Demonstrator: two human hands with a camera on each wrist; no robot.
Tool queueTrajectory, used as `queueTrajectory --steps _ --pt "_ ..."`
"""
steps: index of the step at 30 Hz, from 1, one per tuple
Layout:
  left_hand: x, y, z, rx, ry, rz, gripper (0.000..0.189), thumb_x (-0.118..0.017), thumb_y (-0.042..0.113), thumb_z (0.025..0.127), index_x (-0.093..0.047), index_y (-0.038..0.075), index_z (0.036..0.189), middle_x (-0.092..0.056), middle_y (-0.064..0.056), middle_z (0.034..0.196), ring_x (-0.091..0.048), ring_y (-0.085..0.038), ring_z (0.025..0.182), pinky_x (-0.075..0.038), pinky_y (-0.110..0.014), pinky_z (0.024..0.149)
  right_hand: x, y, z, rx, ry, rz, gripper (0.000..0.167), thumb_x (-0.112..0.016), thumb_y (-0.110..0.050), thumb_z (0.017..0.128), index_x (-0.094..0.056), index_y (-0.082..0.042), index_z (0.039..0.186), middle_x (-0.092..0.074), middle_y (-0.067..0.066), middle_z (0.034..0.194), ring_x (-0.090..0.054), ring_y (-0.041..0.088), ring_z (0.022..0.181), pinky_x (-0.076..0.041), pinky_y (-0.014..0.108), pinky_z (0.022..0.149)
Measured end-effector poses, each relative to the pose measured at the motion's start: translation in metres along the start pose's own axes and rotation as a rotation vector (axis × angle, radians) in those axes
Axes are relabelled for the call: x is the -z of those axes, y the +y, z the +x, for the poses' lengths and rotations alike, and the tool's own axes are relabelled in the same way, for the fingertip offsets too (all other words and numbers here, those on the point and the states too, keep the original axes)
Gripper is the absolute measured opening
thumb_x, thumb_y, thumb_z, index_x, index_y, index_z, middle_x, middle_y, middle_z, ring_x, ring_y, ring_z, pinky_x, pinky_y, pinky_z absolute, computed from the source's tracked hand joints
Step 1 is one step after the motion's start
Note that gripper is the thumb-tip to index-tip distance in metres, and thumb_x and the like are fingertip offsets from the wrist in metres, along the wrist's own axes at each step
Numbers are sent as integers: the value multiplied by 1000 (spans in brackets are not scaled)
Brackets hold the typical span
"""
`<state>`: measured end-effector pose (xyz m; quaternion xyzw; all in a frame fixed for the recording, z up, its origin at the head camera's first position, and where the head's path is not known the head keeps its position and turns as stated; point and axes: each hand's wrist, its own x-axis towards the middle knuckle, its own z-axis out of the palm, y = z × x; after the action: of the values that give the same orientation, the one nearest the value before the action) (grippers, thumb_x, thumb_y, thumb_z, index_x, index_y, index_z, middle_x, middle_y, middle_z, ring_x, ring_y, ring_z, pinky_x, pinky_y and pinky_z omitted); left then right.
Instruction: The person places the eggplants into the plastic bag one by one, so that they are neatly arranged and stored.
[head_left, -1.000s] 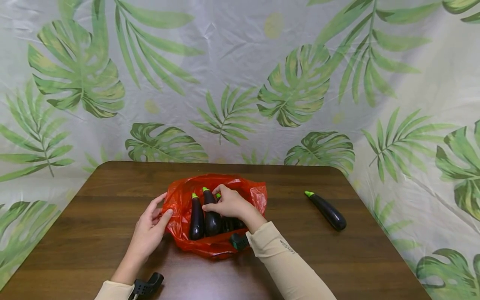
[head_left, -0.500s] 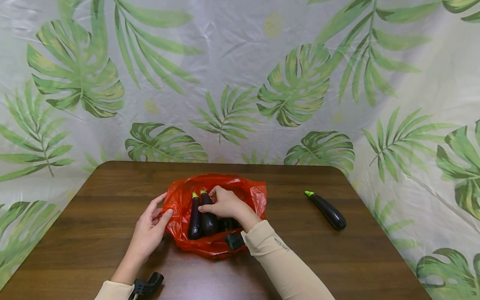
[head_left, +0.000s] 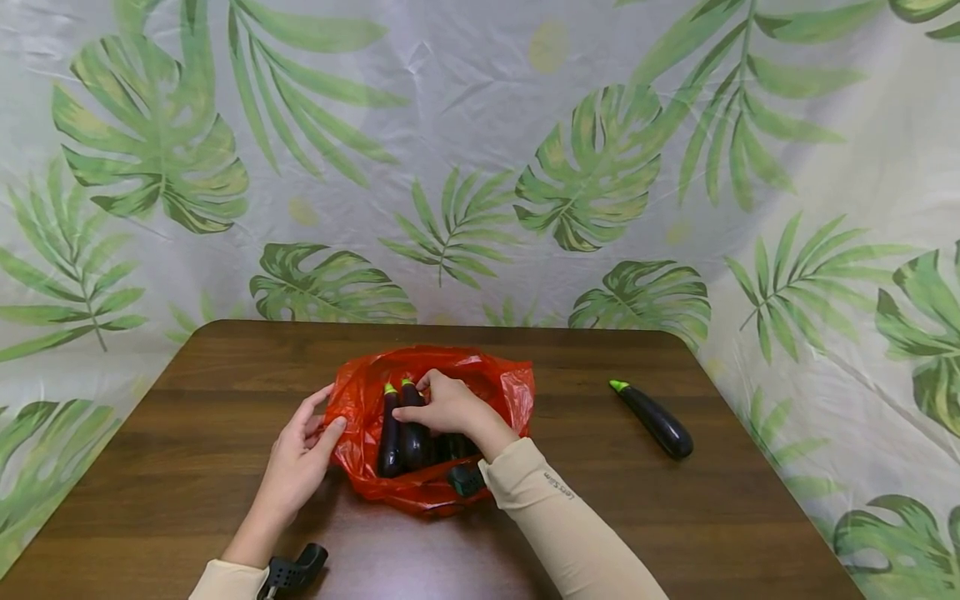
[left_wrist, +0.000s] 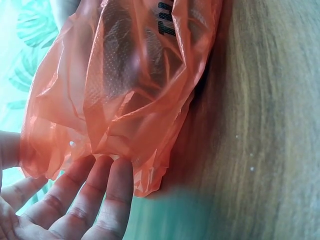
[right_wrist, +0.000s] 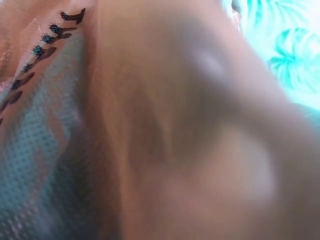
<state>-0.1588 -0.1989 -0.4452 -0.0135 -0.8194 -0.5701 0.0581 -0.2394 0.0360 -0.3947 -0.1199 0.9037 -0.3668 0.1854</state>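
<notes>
A red plastic bag lies with its mouth open at mid-table, several dark purple eggplants inside. My left hand pinches the bag's left rim between thumb and fingers; the left wrist view shows the fingertips against the thin plastic. Inside the bag, my right hand grips an eggplant with a green stem end. Close along its left side lies another eggplant. Farther right, a dark eggplant is partly hidden under the right hand. The right wrist view is mostly blurred.
A single eggplant lies on the wooden table to the right, its green end pointing away to the back left. Behind the table's far edge hangs a leaf-patterned cloth.
My right hand has shifted slightly left, bringing the gripped eggplant up against the one beside it. The left hand and the bag have stayed almost still.
</notes>
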Motion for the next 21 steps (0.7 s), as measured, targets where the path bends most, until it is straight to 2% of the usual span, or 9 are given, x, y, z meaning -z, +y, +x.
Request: queueTrajectory --steps 9,15,21 --pt "0 0 0 5 -1 0 55 -60 22 111 -42 17 163 -71 -27 132 -76 -12 96 -59 -15 80 0 -3 0 -11 20 -22 57 -80 -43 97 -58 -6 134 -69 11 104 -72 18 71 -61 32 72" --pt "0 0 0 14 -7 -2 56 -60 23 111 -42 18 164 -71 -27 134 -77 -14 98 -60 -15 81 0 -4 -2 -5 15 -47 61 -76 -47 99 -57 -5 138 -69 11 102 -70 19 69 -59 32 69" --pt "0 0 0 13 -7 -4 56 -60 22 111 -41 17 164 -70 -27 135 -77 -14 98 -60 -16 81 0 -3 -1 -1 10 -56 61 -75 -46 100 -56 -4 140 -70 16 112 -71 20 68 -61 33 69"
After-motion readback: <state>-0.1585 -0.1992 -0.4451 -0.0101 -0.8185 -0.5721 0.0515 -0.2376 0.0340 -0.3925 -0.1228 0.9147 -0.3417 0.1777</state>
